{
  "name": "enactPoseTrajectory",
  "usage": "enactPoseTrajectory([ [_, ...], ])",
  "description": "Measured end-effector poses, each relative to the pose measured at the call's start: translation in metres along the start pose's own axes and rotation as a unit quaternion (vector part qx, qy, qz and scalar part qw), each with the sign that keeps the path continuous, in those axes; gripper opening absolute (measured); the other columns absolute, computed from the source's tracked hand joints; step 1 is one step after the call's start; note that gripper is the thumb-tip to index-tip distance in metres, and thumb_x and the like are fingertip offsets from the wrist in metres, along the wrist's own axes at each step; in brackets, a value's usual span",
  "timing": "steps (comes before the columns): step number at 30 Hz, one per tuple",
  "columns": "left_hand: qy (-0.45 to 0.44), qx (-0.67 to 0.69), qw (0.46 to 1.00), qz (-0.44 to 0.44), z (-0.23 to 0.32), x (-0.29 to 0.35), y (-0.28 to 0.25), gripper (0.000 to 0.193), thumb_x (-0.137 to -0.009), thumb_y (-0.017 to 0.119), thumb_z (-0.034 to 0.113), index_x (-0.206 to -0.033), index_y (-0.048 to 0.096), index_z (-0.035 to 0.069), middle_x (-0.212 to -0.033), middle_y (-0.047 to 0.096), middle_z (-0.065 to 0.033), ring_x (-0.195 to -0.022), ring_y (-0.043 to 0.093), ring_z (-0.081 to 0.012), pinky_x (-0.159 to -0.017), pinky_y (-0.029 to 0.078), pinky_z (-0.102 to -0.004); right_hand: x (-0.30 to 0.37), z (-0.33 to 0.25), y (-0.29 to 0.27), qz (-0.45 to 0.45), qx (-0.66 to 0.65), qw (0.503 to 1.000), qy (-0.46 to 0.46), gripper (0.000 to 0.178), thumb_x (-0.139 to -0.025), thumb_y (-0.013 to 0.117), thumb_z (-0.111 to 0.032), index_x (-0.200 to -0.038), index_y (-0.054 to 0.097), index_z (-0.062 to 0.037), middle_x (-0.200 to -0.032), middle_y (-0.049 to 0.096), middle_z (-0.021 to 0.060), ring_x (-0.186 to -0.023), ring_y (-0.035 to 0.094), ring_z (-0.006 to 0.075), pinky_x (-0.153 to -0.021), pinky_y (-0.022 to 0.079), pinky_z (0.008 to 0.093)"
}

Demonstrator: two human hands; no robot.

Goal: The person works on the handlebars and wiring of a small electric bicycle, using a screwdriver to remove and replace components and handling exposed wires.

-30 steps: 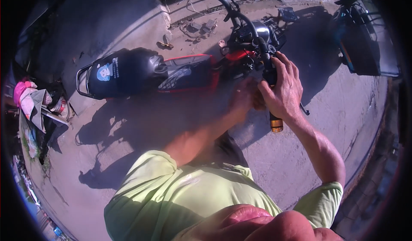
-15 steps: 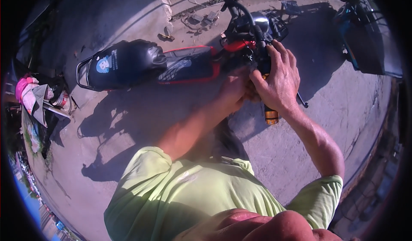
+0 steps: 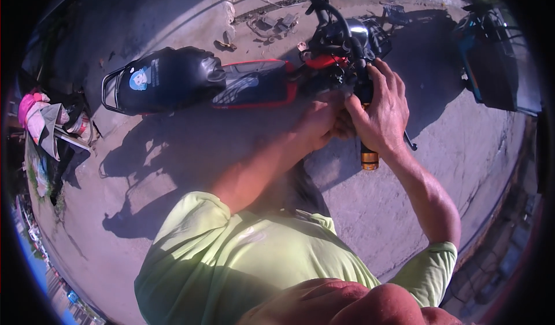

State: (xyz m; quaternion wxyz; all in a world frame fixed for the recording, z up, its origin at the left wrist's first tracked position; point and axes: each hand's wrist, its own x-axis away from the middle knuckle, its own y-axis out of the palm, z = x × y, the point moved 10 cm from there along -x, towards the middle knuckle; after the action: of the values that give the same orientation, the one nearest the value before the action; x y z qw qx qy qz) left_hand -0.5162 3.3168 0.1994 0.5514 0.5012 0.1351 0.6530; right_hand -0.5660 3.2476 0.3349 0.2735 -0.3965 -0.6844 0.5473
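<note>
A motorcycle stands in front of me, with a long black seat [image 3: 167, 85] at left and red-edged body panels [image 3: 260, 84]. Its black handlebar [image 3: 341, 24] curves down toward me and ends in a grip with a gold-coloured end [image 3: 369, 161]. Around the inner part of this grip, by the controls, my right hand [image 3: 384, 108] is closed, thumb on the left side and fingers over the right. My left hand [image 3: 326, 119] is curled just left of it, under the bar. Whatever its fingers pinch is hidden. A lever tip [image 3: 411, 143] sticks out beyond my right wrist.
Another dark vehicle [image 3: 491, 59] stands at the far right. Loose parts [image 3: 272, 27] and a small yellowish item [image 3: 225, 45] lie on the concrete beyond the motorcycle. A heap of cloth and bags [image 3: 49, 119] sits at the left edge.
The view has shifted slightly. Both hands stay at the handlebar, with my right hand's fingers a little closer in around the grip.
</note>
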Motion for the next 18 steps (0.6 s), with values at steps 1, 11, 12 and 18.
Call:
enactPoseTrajectory([
  [1,0.006,-0.01,1.0,-0.007,0.001,-0.001,0.002,0.03,-0.107,0.054,0.037,-0.108,0.066,0.011,-0.08,0.07,-0.006,-0.058,0.067,-0.0162,-0.048,0.052,-0.0274,0.0,0.002,-0.001,0.004,0.01,1.0,-0.006,0.077,-0.079,0.065,-0.043,-0.144,0.055,-0.0021,-0.157,0.045,0.0179,-0.146,0.039,0.0399,-0.116,0.039,0.0517],
  [11,0.022,-0.025,0.998,-0.044,0.019,0.011,0.009,0.039,-0.109,0.046,0.041,-0.135,0.058,0.016,-0.088,0.071,-0.0071,-0.07,0.07,-0.0138,-0.054,0.056,-0.0268,-0.005,-0.008,-0.008,-0.008,-0.024,0.999,-0.021,0.08,-0.078,0.068,-0.043,-0.142,0.053,0.0026,-0.155,0.044,0.0219,-0.145,0.037,0.0413,-0.115,0.037,0.0533],
  [12,-0.003,-0.015,0.999,-0.052,0.012,-0.003,0.013,0.042,-0.109,0.045,0.042,-0.14,0.055,0.015,-0.088,0.071,-0.0061,-0.065,0.068,-0.012,-0.052,0.055,-0.0255,-0.006,0.001,-0.01,-0.002,-0.019,1.0,-0.012,0.08,-0.078,0.068,-0.043,-0.142,0.054,0.0026,-0.155,0.044,0.0217,-0.145,0.037,0.0413,-0.115,0.037,0.0531],
  [18,0.03,-0.034,0.998,-0.031,0.013,-0.002,0.016,0.039,-0.109,0.045,0.041,-0.126,0.062,0.011,-0.088,0.071,-0.0076,-0.068,0.07,-0.0163,-0.059,0.059,-0.0308,0.001,0.008,-0.006,0.0,-0.009,1.0,-0.005,0.08,-0.079,0.068,-0.044,-0.142,0.053,0.003,-0.155,0.043,0.0218,-0.145,0.037,0.041,-0.116,0.036,0.0529],
])
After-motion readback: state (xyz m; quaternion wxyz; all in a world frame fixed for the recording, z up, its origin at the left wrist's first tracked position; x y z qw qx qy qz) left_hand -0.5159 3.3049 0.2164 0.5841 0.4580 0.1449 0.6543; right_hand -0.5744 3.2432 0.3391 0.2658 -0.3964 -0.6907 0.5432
